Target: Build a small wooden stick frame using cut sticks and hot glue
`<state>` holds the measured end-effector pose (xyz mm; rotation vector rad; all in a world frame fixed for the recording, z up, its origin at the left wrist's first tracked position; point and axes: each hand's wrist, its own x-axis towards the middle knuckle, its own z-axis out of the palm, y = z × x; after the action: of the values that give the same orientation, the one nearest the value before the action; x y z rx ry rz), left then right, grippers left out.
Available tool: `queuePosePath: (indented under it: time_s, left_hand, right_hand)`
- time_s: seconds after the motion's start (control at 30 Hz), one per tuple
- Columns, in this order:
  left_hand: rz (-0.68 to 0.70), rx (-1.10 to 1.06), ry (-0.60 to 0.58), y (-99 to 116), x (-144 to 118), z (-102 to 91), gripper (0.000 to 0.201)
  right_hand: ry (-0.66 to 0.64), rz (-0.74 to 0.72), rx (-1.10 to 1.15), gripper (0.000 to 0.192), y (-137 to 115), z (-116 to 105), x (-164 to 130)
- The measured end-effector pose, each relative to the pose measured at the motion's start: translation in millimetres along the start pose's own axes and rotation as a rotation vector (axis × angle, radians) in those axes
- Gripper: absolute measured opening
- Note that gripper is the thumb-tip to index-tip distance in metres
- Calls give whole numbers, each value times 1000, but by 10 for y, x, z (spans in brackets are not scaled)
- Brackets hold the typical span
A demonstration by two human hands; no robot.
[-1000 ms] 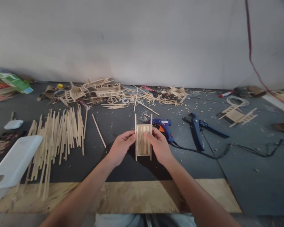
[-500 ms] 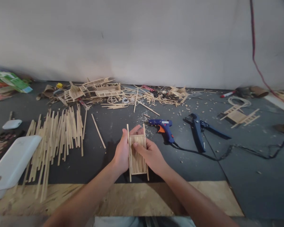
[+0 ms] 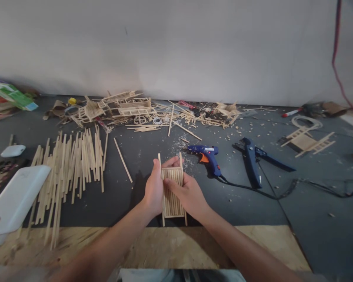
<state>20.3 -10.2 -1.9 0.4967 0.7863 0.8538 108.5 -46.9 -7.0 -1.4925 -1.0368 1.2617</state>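
Note:
Between my hands is a small slatted panel [image 3: 173,199] made of thin wooden sticks, with two longer side rails and short crosspieces at both ends. My left hand [image 3: 154,188] grips its left rail, the fingers passing behind it. From the right, my right hand [image 3: 191,196] holds the panel, its thumb resting on the slats; its other fingers are mostly hidden behind. Just beyond the hands, to the right, lies a blue glue gun [image 3: 207,154] with an orange trigger. One loose stick [image 3: 123,159] lies left of my hands.
Many loose sticks [image 3: 67,168] lie at left beside a white power bank [image 3: 20,199]. Blue cutters [image 3: 251,164] and a black cord [image 3: 264,194] are at right. Stick models [image 3: 135,107] and offcuts line the wall; another stick piece [image 3: 307,141] sits far right.
My hands hold the panel in nearly the same pose, the right thumb slightly shifted leftward on the slats. The view has turned slightly, so items on the right appear farther right.

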Motion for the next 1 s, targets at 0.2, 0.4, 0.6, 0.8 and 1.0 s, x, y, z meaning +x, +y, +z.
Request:
queuePosePath:
  time_s: [0.2,0.4,0.6,0.8,1.0]
  left_hand:
    - [22,26,78,-6,14,18,56]
    - [32,57,-7,39,43,-27,54]
    - [53,218,-134,24,35,-117,54]
    - [326,689,-30,-30,64,-206,34]
    - [596,863,29,-7,57,-194,24]
  right_hand:
    - [15,34,-20,21,43,9,2]
    - [30,62,217,21,-40,-22,52]
    - [178,-30,533,21,-48,-172,142]
    - [249,-117,595,21,-20,-249,197]
    - [229,-124,618,20,-12,-249,196]
